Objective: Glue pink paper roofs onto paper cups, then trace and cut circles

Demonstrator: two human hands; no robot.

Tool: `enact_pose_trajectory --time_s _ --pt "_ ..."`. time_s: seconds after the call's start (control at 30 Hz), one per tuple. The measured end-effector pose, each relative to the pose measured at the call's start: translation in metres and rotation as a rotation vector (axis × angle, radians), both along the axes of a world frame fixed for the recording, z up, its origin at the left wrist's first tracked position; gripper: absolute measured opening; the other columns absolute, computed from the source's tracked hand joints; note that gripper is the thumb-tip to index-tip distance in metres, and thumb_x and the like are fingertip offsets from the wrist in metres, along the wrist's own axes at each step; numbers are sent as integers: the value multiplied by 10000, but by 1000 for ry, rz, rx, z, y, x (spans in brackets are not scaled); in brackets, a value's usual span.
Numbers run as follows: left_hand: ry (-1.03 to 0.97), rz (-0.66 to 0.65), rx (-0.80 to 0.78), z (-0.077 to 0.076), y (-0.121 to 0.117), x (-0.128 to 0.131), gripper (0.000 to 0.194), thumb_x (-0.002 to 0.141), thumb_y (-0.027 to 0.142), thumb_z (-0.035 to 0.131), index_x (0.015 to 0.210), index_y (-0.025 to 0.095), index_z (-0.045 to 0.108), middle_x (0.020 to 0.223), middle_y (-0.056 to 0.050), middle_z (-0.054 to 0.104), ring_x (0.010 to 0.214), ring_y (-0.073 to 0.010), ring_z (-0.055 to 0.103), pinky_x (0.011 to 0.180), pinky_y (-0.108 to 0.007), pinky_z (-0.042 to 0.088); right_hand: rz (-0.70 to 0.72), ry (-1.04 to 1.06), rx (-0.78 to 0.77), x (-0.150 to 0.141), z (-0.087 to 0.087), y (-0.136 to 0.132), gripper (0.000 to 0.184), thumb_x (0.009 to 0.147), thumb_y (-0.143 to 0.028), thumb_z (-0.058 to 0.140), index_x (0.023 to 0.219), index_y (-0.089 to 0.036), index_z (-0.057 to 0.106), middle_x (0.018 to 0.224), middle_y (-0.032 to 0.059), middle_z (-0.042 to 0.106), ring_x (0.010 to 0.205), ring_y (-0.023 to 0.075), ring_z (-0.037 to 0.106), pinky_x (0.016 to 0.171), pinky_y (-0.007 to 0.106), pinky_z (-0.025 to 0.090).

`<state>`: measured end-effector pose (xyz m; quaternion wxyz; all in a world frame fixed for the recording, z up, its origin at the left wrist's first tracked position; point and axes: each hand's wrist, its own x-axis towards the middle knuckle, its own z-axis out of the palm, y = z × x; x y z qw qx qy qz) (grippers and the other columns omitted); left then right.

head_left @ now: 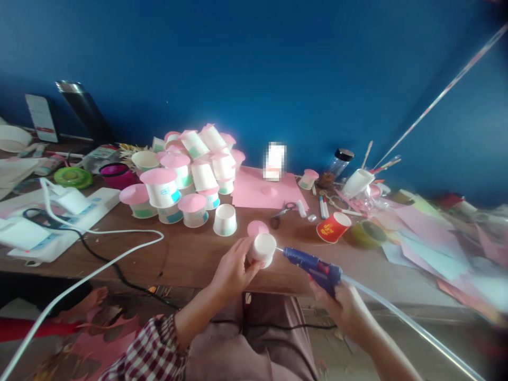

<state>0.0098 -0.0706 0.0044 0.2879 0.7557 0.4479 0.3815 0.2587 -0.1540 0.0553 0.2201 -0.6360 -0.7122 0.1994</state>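
The left hand [236, 270], at the lower centre of the frame, pinches a white cup [264, 248] between thumb and fingers, the cup's flat round end turned up toward the view. The right hand [342, 304], to the lower right, is wrapped around a blue glue gun [311, 264], its nozzle pointing left at the cup's edge; whether it touches cannot be told. So the cup lies within the left hand's grasp and just left of the gun, well apart from the right hand itself.

A pink disc [257, 228] shows just beyond the held cup, and no cap can be seen on the cup's upturned end. Left of it, one bare cup [225, 225] stands upright. At centre left, a heap of cups [204, 177] appears mostly finished, many wearing pink tops, though one pale open cup [145, 160] there has none. Toward the centre right, another capped cup [307, 182] stands beside a pink sheet [248, 196], where a small pink piece [269, 191] lies, seemingly unused.
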Motion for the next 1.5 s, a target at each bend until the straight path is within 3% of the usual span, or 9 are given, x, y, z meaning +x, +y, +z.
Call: enact_pose_trajectory --time_s 0.47,0.7,0.97,1.5 --pt "-24 9 17 -1 0 0 496 786 261 604 1260 213 465 1191 -104 570 1077 -247 549 880 -365 463 -1 -44 42 0 5 -4 342 876 -426 443 668 -200 594 546 29 614 487 188 575 472 287 476" --pt "-17 11 3 -1 1 0 497 783 247 611 1256 212 459 1200 -95 565 1077 -233 545 890 -354 458 -2 -54 15 -4 6 -6 334 882 -447 437 794 -180 617 613 49 634 543 203 605 500 288 494" --pt "-20 13 -5 -2 0 1 501 782 250 624 1254 219 457 1193 -86 565 1073 -229 539 886 -352 451 11 -67 -18 -8 13 -4 329 902 -419 409 769 -171 580 571 34 590 526 184 578 483 263 454" --pt "-21 10 8 -2 1 0 498 786 257 617 1256 221 456 1185 -92 568 1057 -234 549 877 -359 460 8 -60 10 -2 8 -3 328 893 -419 414 707 -184 548 585 34 593 531 185 580 500 279 454"
